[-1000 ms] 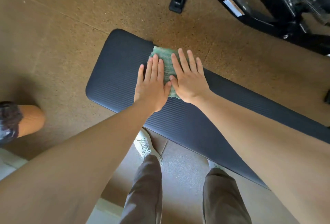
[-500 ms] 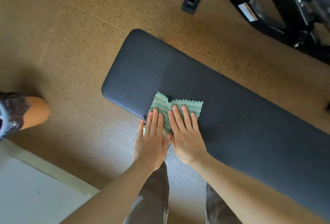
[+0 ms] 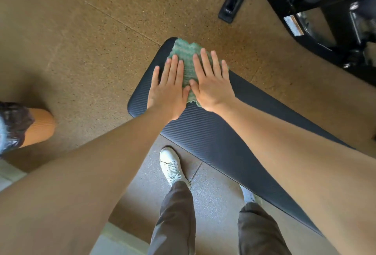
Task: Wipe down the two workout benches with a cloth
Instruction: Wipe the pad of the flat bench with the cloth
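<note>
While the green, wavy-edged woven cloth (image 3: 188, 59) is lying spread flat at the far corner of the dark, ribbed, padded workout bench (image 3: 213, 132), right by its rounded end, the job is looking part-way through at best. The cloth is covering only this end section. Nothing on the long stretch of pad running toward the lower right is telling wiped from unwiped. A second bench is not plainly showing; the black metal gym equipment (image 3: 305, 0) at the upper right may belong to it, but that cannot be told, so it is probably waiting its turn.

Both hands are pressing palm-down on the cloth, side by side, with thumbs almost meeting over its middle. The left hand (image 3: 168, 90) is lying with fingers straight and slightly fanned, its outer fingers resting on bare pad beside the cloth. The right hand (image 3: 211, 83) is covering the cloth's right part, fingers likewise straight and a little apart, gripping nothing. Both forearms are reaching well forward, nearly straight, as the person is standing at the bench's near long side on the speckled brown floor (image 3: 81, 31).
</note>
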